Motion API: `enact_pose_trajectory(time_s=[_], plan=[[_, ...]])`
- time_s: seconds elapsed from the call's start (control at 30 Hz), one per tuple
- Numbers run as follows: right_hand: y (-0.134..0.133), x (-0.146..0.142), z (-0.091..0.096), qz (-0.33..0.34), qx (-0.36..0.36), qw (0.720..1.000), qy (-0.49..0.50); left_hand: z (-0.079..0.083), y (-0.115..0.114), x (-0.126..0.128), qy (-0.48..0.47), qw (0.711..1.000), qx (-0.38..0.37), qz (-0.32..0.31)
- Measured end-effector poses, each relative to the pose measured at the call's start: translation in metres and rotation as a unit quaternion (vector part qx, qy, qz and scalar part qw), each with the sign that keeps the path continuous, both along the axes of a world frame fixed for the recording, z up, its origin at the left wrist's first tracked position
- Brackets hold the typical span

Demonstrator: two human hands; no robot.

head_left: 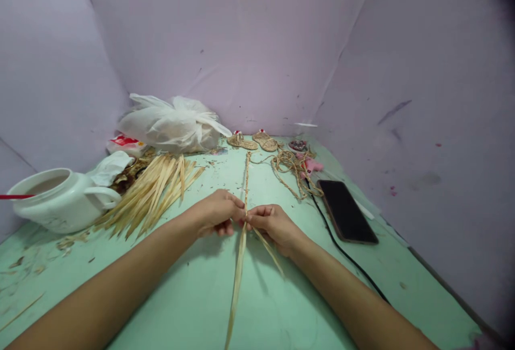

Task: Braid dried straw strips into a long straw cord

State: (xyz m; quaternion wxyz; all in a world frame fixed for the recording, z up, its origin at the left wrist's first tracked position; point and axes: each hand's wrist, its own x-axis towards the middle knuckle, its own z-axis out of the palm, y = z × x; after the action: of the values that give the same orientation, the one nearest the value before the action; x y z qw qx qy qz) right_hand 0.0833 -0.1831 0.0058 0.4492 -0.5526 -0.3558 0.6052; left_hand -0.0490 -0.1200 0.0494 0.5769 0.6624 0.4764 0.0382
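Observation:
A thin braid of dried plant fibre runs from the back of the table toward me. My left hand pinches it from the left, thumb and forefinger at its near end. From the other side my right hand pinches the same spot, the fingertips of both hands nearly touching. Below the fingers the loose fibre strips spread out, a long one hanging toward me and a shorter one slanting right. The exact crossing of the strips is hidden by my fingertips.
A pile of flat dried strips lies left, beside a white handled pot. Behind sit a white plastic bag and two small woven sandals. Right are coiled braided cord, a pink glue gun, its black cable, and a phone.

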Motion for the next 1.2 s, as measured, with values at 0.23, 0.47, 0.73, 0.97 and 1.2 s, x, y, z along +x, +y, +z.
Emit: enact_pose_trajectory(time_s=[0.23, 0.47, 0.73, 0.97, 1.2], plan=[[0.003, 0.010, 0.000, 0.073, 0.035, 0.990, -0.119, -0.021, 0.000, 0.010, -0.032, 0.991, -0.128, -0.021], [-0.010, 0.003, 0.000, 0.073, 0.162, 0.846, -0.502, -0.031, -0.009, 0.014, 0.115, 0.991, 0.072, -0.008], [-0.027, -0.010, 0.019, 0.110, 0.169, 0.715, -0.669, -0.037, -0.010, 0.015, 0.060, 0.997, 0.012, 0.043], [-0.029, -0.006, 0.022, 0.176, 0.276, 0.706, -0.628, -0.019, -0.008, 0.010, -0.015, 0.999, -0.024, 0.021], [-0.003, 0.015, 0.018, -0.048, 0.051, 0.980, -0.187, -0.018, 0.004, 0.004, -0.085, 0.994, -0.052, -0.046]])
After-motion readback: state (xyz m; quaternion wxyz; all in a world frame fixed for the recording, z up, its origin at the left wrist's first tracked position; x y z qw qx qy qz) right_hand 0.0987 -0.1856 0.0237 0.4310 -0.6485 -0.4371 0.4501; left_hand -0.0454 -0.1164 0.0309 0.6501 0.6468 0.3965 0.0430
